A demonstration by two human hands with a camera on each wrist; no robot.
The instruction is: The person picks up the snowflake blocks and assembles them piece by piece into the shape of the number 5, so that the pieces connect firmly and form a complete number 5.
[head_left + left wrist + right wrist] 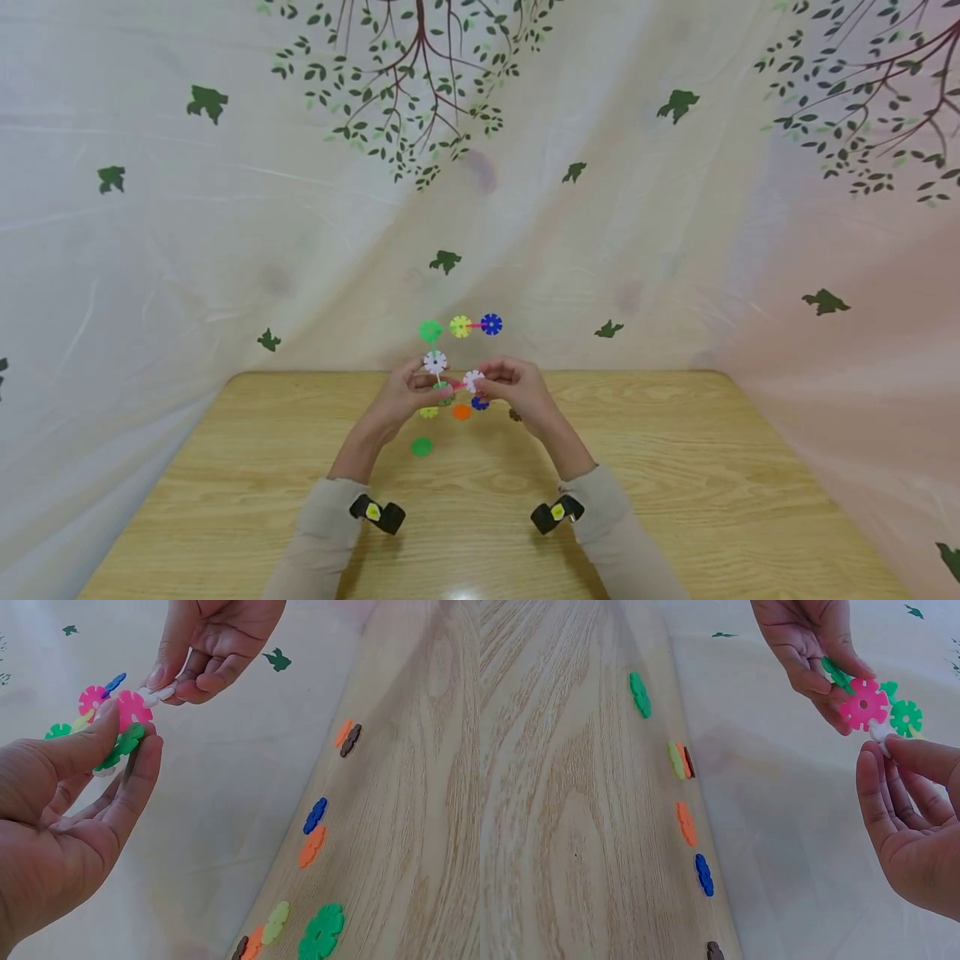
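Above the table, both hands hold a chain of notched plastic snowflake discs. My left hand [393, 402] pinches a green disc [124, 748] between thumb and fingers. Edge-on to that disc stands a pink disc [864, 712]. With thumb and fingertips my right hand [522, 395] pinches a white disc [470, 380], which touches the pink disc's rim; how deep its slot sits, I cannot tell. From the left hand the chain rises through another white disc [435, 362] and a green disc [430, 331], then runs right past a yellow disc [460, 327] to a blue disc [491, 324].
Loose discs lie on the wooden table [675, 500] beneath the hands: a green one [422, 447], an orange one [461, 412], a blue one [316, 816], a yellow one [276, 922] and several brown and orange ones. A patterned cloth [337, 250] hangs behind the table's far edge.
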